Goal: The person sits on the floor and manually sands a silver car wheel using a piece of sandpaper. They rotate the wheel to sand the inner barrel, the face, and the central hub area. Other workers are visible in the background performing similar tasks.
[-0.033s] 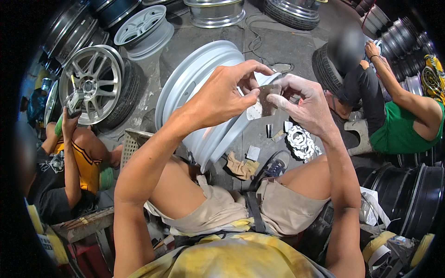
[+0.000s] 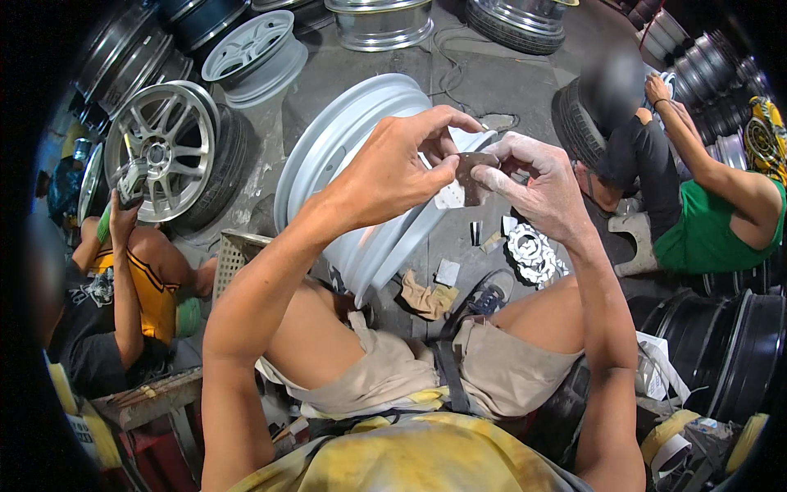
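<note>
My left hand (image 2: 399, 164) and my right hand (image 2: 541, 182) meet in front of me, both closed in a pinch. Between them is a small flat brown-grey sheet (image 2: 473, 182), which looks like sandpaper. A white patch shows at its lower left. The right thumb presses on its face, while the left thumb and fingers hold the other edge. White dust coats the right fingers. Behind my left forearm a light grey wheel rim (image 2: 307, 160) stands tilted on the floor between my legs, partly hidden by that hand and arm.
Crumpled tan paper (image 2: 426, 295), a small white square (image 2: 448, 271) and a black-and-white strip coil (image 2: 533, 254) lie by my shoe (image 2: 490, 293). A perforated crate (image 2: 234, 258) is at left. Co-workers sit at left (image 2: 123, 279) and right (image 2: 713, 213). Rims and tyres surround us.
The sheet has tilted slightly, so less of its lower white patch shows. Both hands keep their pinch in nearly the same place.
</note>
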The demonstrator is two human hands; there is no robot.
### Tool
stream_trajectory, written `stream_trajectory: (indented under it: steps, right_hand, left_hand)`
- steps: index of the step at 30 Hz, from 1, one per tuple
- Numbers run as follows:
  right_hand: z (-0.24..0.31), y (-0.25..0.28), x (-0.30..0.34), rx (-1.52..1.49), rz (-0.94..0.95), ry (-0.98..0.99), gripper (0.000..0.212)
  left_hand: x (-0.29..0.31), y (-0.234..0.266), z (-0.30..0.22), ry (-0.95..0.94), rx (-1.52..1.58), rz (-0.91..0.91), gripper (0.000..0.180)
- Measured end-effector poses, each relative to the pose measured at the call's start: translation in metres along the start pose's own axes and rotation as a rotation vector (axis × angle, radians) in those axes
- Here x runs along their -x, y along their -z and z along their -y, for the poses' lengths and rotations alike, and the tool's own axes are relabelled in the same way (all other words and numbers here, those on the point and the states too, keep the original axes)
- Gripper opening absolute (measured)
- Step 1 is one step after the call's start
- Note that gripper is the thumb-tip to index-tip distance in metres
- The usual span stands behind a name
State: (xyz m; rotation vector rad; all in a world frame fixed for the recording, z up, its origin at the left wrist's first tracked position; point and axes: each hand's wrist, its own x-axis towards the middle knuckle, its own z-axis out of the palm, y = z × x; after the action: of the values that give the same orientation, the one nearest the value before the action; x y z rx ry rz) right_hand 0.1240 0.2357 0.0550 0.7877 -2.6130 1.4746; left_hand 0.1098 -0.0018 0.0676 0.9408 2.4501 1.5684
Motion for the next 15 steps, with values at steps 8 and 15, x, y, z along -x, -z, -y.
stream_trajectory:
  steps: [8,15]
  right_hand:
    - [-0.006,0.009,0.001,-0.441,-0.181,-0.197,0.024]
    - [0.001,0.006,0.002,-0.337,-0.088,-0.110,0.031]
  left_hand:
    - [-0.008,0.009,0.007,0.212,0.480,0.034,0.028]
    - [-0.008,0.003,0.000,0.120,0.363,0.014,0.021]
